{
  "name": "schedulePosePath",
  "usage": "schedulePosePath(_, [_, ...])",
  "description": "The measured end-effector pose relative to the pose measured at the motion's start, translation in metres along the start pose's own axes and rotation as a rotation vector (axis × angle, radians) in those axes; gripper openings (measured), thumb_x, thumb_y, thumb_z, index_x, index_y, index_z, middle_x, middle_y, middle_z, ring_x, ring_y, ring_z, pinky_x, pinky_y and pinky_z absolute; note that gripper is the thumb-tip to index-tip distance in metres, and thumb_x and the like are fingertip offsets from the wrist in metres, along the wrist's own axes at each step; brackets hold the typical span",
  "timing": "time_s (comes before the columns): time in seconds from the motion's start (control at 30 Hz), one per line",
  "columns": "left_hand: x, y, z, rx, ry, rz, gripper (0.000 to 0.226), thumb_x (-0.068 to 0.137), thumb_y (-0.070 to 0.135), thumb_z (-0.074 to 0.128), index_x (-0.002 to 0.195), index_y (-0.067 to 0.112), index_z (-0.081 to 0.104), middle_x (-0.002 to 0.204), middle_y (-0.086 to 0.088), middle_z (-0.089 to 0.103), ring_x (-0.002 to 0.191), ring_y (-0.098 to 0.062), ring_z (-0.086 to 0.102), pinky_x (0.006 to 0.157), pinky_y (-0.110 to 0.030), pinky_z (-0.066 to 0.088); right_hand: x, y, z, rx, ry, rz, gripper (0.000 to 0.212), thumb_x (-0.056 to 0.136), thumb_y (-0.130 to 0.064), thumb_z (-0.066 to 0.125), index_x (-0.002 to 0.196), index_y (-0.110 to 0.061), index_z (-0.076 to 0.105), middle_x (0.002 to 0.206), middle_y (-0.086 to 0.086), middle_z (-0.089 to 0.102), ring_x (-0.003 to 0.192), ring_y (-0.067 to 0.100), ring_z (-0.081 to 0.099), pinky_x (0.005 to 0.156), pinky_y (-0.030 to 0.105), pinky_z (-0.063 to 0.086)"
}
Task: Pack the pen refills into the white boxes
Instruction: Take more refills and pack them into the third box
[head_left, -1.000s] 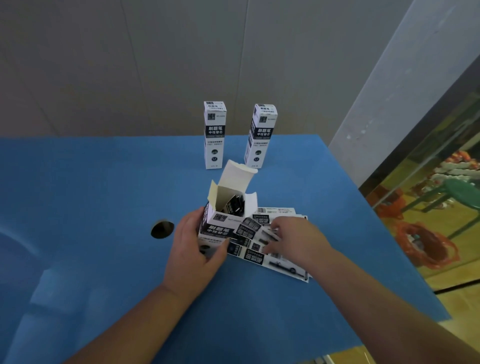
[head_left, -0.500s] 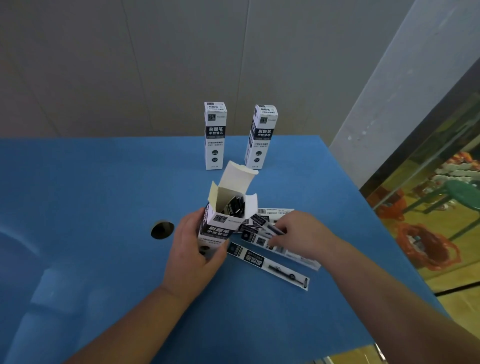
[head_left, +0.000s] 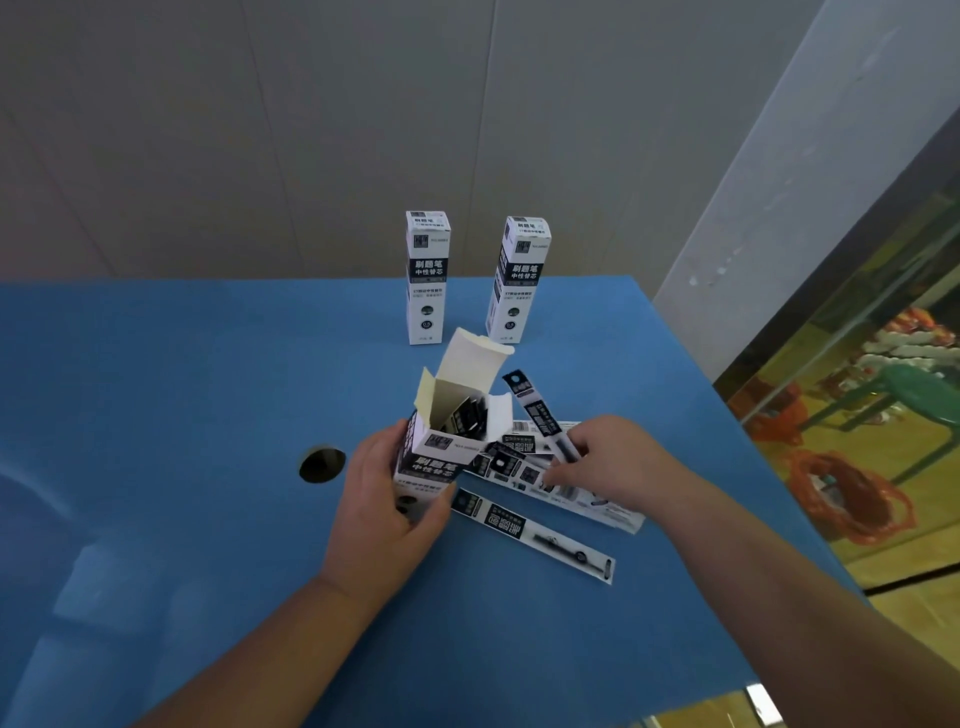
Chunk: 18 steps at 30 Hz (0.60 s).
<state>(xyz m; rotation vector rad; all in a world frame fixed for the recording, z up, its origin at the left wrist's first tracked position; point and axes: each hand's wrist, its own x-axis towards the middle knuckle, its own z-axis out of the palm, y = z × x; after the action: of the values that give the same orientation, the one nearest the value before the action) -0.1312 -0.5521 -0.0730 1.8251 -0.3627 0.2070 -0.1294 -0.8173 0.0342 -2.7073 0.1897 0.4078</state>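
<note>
An open white box (head_left: 441, 457) with black print stands mid-table, its top flaps up and several dark refill packs showing inside. My left hand (head_left: 384, 499) grips its lower body. My right hand (head_left: 618, 467) pinches one packaged pen refill (head_left: 535, 410), tilted up with its top end pointing toward the box's mouth. Several more refill packs (head_left: 524, 462) lie flat under my right hand, and one refill pack (head_left: 535, 535) lies apart, closer to me. Two closed white boxes (head_left: 427, 275) (head_left: 517, 280) stand upright at the table's far edge.
The blue table (head_left: 182, 389) has a round cable hole (head_left: 322, 463) left of my left hand. Its right edge drops off beside a glass wall (head_left: 857, 389). A grey wall rises behind the far edge.
My right hand has picked one refill pack off the pile and raised it, tilting it toward the open box. The left hand and box have stayed put.
</note>
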Motion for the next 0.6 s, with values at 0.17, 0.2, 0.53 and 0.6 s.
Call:
schedulePosePath(0.17, [0.0, 0.003, 0.0, 0.022, 0.018, 0.044, 0.068, 0.085, 0.045, 0.074, 0.14, 0.061, 0.038, 0.132, 0.006, 0.056, 0.125, -0.024, 0.061, 0.102, -0.057, 0.054, -0.002, 0.003, -0.005, 0.136, 0.012, 0.044, 0.042, 0.076, -0.041, 0.086, 0.068, -0.005, 0.065, 0.058, 0.001, 0.055, 0.047, 0.012, 0.046, 0.048, 0.025, 0.035])
schedulePosePath(0.2, [-0.001, 0.004, 0.0, 0.022, 0.018, 0.047, 0.068, 0.085, 0.045, 0.074, 0.14, 0.062, 0.037, 0.133, 0.006, 0.056, 0.125, -0.025, 0.061, 0.102, -0.057, 0.054, -0.002, 0.004, -0.007, 0.133, 0.018, 0.051, 0.04, 0.076, -0.041, 0.085, 0.07, -0.006, 0.067, 0.059, 0.001, 0.057, 0.048, 0.012, 0.047, 0.048, 0.025, 0.036])
schedulePosePath(0.53, [-0.001, 0.007, 0.001, 0.045, 0.034, 0.057, 0.07, 0.082, 0.047, 0.072, 0.138, 0.069, 0.036, 0.132, 0.017, 0.056, 0.126, -0.022, 0.061, 0.104, -0.056, 0.054, -0.028, -0.009, -0.042, 0.557, 0.315, 0.078, 0.024, 0.08, -0.036, 0.083, 0.074, -0.014, 0.077, 0.069, 0.005, 0.073, 0.059, 0.015, 0.057, 0.06, 0.03, 0.044])
schedulePosePath(0.6, [-0.002, 0.005, 0.001, 0.031, 0.023, 0.051, 0.07, 0.083, 0.045, 0.073, 0.14, 0.066, 0.038, 0.133, 0.018, 0.056, 0.126, -0.023, 0.061, 0.102, -0.056, 0.055, -0.04, -0.021, -0.051, 0.808, 0.351, 0.055, 0.017, 0.079, -0.034, 0.084, 0.077, -0.018, 0.08, 0.071, 0.0, 0.075, 0.061, 0.011, 0.059, 0.062, 0.028, 0.048])
